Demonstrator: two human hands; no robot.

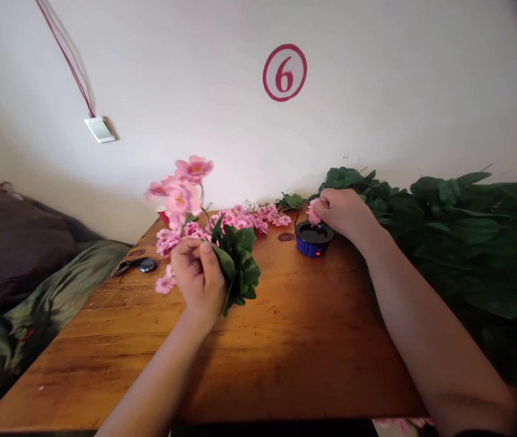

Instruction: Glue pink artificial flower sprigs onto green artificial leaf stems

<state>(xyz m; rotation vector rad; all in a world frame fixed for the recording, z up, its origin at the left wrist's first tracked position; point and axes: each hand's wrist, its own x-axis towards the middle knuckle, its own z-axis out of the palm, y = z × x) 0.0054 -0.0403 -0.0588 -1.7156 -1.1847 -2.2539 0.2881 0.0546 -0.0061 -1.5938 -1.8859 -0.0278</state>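
Observation:
My left hand [199, 276] is closed round an artificial flower stem with green leaves [240, 264] at its base and pink blossoms [179, 191] at the top. The blossoms are slightly blurred. Over to the right, my right hand [343, 209] pinches a small pink flower [313, 212] just above a blue round pot [312, 243]. This pot has a dark inside and a lit red switch on its front. Whether the flower touches what is in the pot, I cannot tell. Loose pink flowers [263, 218] lie on the table behind my left hand.
The wooden table [277, 352] stands against a white wall. A large heap of green artificial leaves [459, 237] rises along its right side. Keys with a dark round fob [147, 265] lie at the left edge. A dark cushion [17, 249] is beyond that edge.

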